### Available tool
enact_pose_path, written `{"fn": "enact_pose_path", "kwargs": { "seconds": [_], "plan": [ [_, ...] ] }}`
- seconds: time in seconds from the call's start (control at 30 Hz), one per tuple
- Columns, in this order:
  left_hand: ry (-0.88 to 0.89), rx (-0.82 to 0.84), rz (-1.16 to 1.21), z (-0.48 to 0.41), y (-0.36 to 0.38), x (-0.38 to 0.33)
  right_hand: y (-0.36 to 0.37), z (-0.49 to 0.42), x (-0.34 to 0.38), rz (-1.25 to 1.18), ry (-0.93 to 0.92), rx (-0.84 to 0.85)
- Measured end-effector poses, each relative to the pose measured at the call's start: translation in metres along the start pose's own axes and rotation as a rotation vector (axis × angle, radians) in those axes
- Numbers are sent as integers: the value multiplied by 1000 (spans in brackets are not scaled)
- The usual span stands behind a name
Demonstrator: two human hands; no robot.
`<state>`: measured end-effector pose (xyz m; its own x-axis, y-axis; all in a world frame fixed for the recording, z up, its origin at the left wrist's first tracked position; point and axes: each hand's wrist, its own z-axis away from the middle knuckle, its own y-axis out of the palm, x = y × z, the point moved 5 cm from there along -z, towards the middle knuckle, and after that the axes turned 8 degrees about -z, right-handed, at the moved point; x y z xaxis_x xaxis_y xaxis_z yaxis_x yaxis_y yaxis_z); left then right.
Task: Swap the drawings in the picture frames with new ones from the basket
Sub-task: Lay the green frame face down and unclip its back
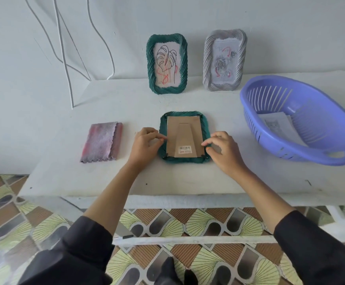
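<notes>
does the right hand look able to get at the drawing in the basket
Probably yes: the basket sits open-topped just right of the right hand, and the drawing lies uncovered inside.

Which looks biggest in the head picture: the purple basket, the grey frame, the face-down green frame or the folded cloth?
1. purple basket
2. grey frame and face-down green frame: look alike; the grey one stands farther back, so unranked
3. folded cloth, smallest

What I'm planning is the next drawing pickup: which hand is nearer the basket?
Right. The right hand is at the right edge of the face-down frame, toward the basket; the left hand is across it, farther off.
</notes>
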<state>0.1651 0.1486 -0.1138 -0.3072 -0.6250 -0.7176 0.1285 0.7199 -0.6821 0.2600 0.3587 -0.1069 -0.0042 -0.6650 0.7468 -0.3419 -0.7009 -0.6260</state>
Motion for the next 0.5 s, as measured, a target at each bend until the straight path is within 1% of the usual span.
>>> {"fn": "enact_pose_path", "kwargs": {
  "seconds": [0.13,0.33,0.5],
  "plan": [
    [-3,36,58,18,-7,-2,-2,13,-1,-11,2,25],
    [33,152,-8,31,-11,-5,-4,22,4,-53,13,120],
    [49,157,22,31,-9,-5,-4,24,4,-33,14,193]
  ]
}}
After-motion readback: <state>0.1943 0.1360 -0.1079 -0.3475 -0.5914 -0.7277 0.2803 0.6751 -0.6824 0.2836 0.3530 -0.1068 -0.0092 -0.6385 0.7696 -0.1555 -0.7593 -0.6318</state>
